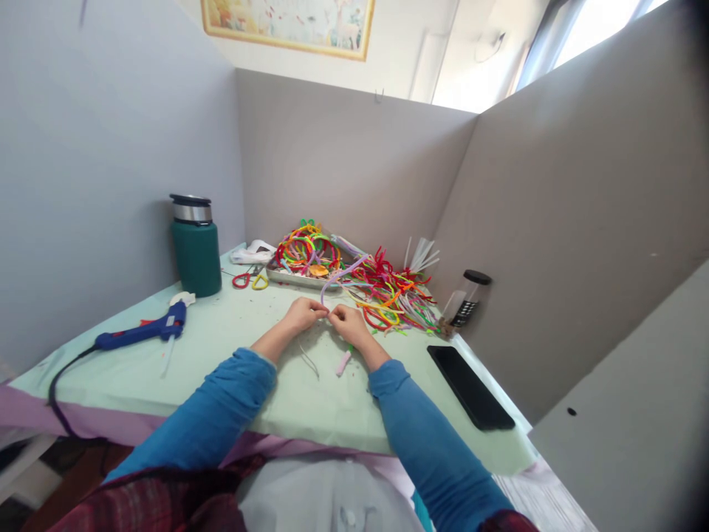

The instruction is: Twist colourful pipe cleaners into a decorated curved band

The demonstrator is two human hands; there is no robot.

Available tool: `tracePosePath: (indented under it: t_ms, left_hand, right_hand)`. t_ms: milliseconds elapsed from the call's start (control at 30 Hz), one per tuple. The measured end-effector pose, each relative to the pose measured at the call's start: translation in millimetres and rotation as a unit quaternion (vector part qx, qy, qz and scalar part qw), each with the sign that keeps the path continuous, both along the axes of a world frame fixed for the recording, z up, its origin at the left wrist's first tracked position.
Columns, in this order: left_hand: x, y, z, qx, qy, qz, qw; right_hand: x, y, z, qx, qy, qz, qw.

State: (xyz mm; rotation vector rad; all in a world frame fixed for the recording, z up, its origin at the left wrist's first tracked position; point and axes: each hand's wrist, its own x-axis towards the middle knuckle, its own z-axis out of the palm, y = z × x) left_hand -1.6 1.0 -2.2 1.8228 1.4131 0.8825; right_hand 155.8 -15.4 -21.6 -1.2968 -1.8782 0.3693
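My left hand [303,313] and my right hand [346,323] meet fingertip to fingertip above the middle of the table. Both are pinched closed on a lavender pipe cleaner [332,282], whose free length curves up and to the right. Below my left hand a thin pale strand [310,360] hangs or lies over the cloth; I cannot tell which. Near my right wrist lies a small pink piece with a green stem [344,363]. The fingertips hide the spot where the pipe cleaner is gripped.
Behind my hands, a metal tray [302,279] and a heap of coloured pipe cleaners [396,288] fill the back. Scissors [250,281], a green bottle [196,255] and a corded blue glue gun [144,329] are left. A black phone [470,388] and a clear bottle [468,299] are right.
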Motion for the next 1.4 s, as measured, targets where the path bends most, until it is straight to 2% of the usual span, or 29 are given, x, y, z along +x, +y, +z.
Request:
tracePosePath:
  t_ms: [333,500,700,967,1167,1400]
  left_hand:
    - [-0.7,2.8,-4.8,-0.004,0.023,-0.021,1.000]
    - [0.7,-1.5,-2.0,-0.001,0.045,-0.016,0.999]
    - [1.4,-4.8,2.9,0.077,0.084,-0.007,0.993]
    - [0.9,0.8,0.7,0.152,0.128,-0.039,0.979]
    - [1.0,0.3,0.8,0.134,0.152,-0.033,0.979]
    - [0.6,0.0,-0.5,0.117,0.130,-0.027,0.984]
  right_hand:
    - [0.3,-1.2,0.4,0.005,0.000,0.002,1.000]
    - [0.0,-0.3,-0.5,0.001,0.002,-0.002,1.000]
    - [0.1,0.4,-0.5,0.003,0.005,-0.001,1.000]
    - [-0.2,1.3,-1.3,0.000,0.001,-0.005,1.000]
    - [-0.1,1.9,-1.3,0.003,0.000,-0.003,1.000]
    - [0.6,2.4,-2.4,0.012,-0.006,-0.003,1.000]
